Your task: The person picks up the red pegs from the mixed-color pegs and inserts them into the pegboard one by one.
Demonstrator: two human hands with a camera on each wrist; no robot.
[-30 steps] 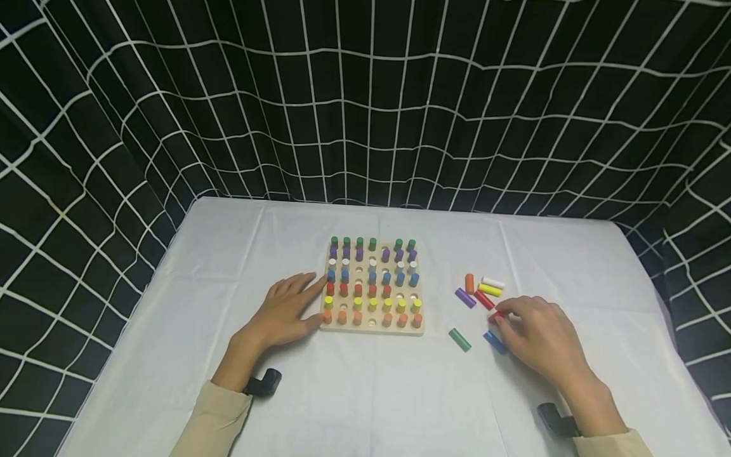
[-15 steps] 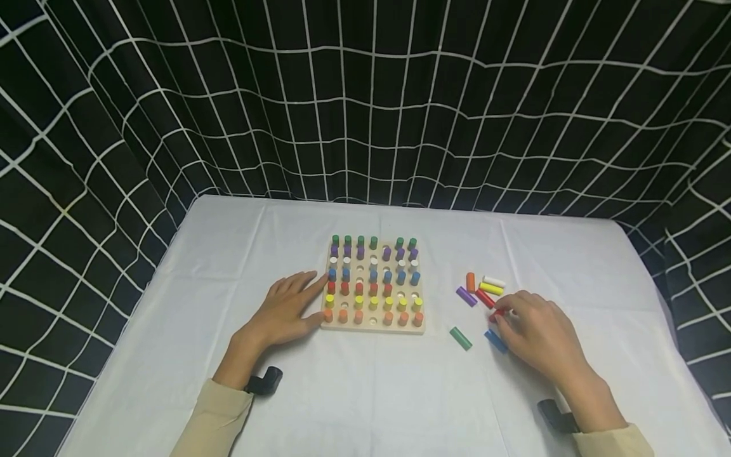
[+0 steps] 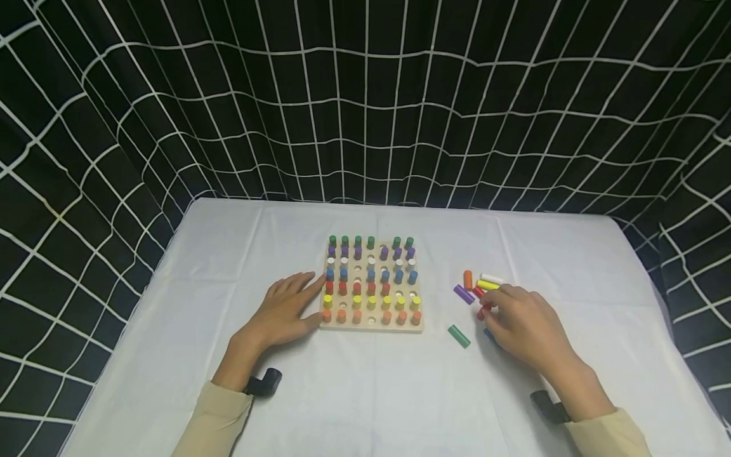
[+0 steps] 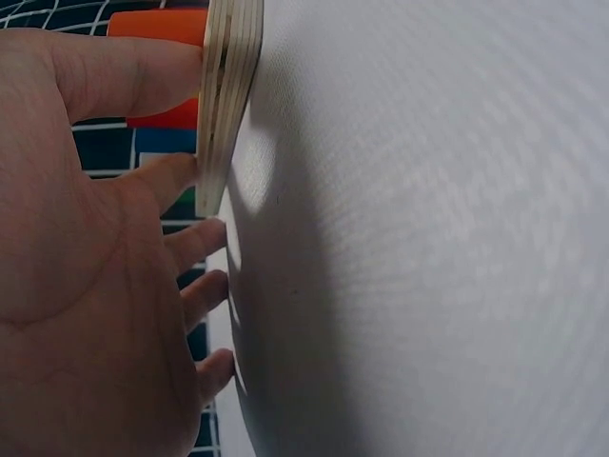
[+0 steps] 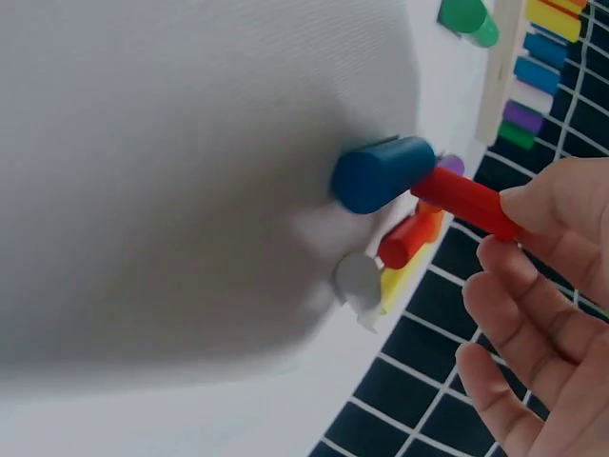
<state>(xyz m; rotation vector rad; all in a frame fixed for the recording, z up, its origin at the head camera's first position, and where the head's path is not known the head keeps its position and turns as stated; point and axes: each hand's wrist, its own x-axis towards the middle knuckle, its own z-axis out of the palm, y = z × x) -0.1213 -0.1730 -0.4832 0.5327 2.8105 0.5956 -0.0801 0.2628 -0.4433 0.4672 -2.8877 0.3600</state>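
Observation:
A wooden pegboard [image 3: 371, 328] lies mid-table, with rows of green, purple, white, blue, red, yellow and orange pegs upright in it and several bare holes showing. My left hand [image 3: 280, 314] rests at its left side; thumb and index finger touch the board's edge, the other fingers spread on the cloth. To the right of the board, my right hand [image 3: 525, 324] pinches a red peg [image 5: 466, 200] between thumb and index finger, tilted and raised off the cloth. Below it lies a blue peg [image 5: 381, 176], partly hidden by the hand in the head view.
Loose pegs lie close to my right hand: a second red peg [image 5: 407, 240], a yellow peg [image 3: 488, 285], a white peg [image 3: 491, 278], an orange peg [image 3: 468, 280] and a purple peg [image 3: 464, 294]. A green peg [image 3: 459, 336] lies nearer the board. Black netted curtain [image 3: 371, 127] stands behind the table.
My right hand has moved a little left and away from me, taking the pinched red peg with it, and now covers more of the blue peg. The left hand stays in place.

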